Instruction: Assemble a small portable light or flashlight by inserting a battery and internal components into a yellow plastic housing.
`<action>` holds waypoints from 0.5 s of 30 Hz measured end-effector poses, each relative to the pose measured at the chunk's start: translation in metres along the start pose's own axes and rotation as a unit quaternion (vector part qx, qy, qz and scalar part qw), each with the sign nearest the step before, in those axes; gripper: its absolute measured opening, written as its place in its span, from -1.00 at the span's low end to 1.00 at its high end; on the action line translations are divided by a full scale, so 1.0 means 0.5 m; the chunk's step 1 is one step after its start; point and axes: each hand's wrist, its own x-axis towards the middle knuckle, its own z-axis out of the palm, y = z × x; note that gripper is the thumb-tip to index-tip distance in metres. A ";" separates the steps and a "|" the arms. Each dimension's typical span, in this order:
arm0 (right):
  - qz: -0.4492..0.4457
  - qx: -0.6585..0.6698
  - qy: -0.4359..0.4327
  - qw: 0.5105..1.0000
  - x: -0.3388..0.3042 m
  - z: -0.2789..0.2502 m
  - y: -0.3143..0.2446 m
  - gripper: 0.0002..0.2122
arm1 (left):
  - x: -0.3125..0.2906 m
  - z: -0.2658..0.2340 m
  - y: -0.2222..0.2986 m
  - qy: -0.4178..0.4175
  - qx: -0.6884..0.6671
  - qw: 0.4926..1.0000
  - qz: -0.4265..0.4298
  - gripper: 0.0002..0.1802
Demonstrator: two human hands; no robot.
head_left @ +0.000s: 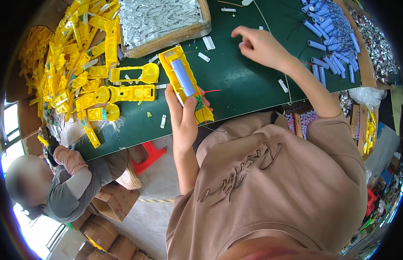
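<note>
My left hand (182, 113) grips a long yellow plastic housing (169, 57) near its lower end, fingers wrapped around it. Inside the housing lies a blue cylindrical battery (182, 78), tilted along its length. Beside my thumb a small green circuit board (199, 102) shows in the housing, with red and dark wires sticking out past the edge. Over the green tabletop, to the right of the housing, my right hand (258, 45) hovers apart from it. Its index finger is crooked outward, the others partly curled, and nothing shows between them. White plastic tabs (208, 42) lie between the hands.
A cardboard box (166, 42) of small white parts stands at the back. Yellow housings (132, 92) pile up on the left. Blue batteries with wires (316, 44) are heaped at the right. Another person (71, 190) sits at lower left, near a red stool (150, 158).
</note>
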 end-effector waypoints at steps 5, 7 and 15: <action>0.035 -0.018 0.016 0.999 -0.021 -0.019 0.050 -0.85 | -0.007 0.005 -0.007 0.027 0.027 0.999 0.002 -0.51; -0.067 -0.056 0.085 0.993 -0.035 0.007 0.066 -0.87 | -0.003 0.010 -0.007 0.025 0.028 0.999 0.001 -0.52; 0.020 0.146 0.001 0.989 -0.033 -0.016 0.014 -0.91 | -0.001 0.028 -0.003 0.016 0.046 0.999 0.001 -0.55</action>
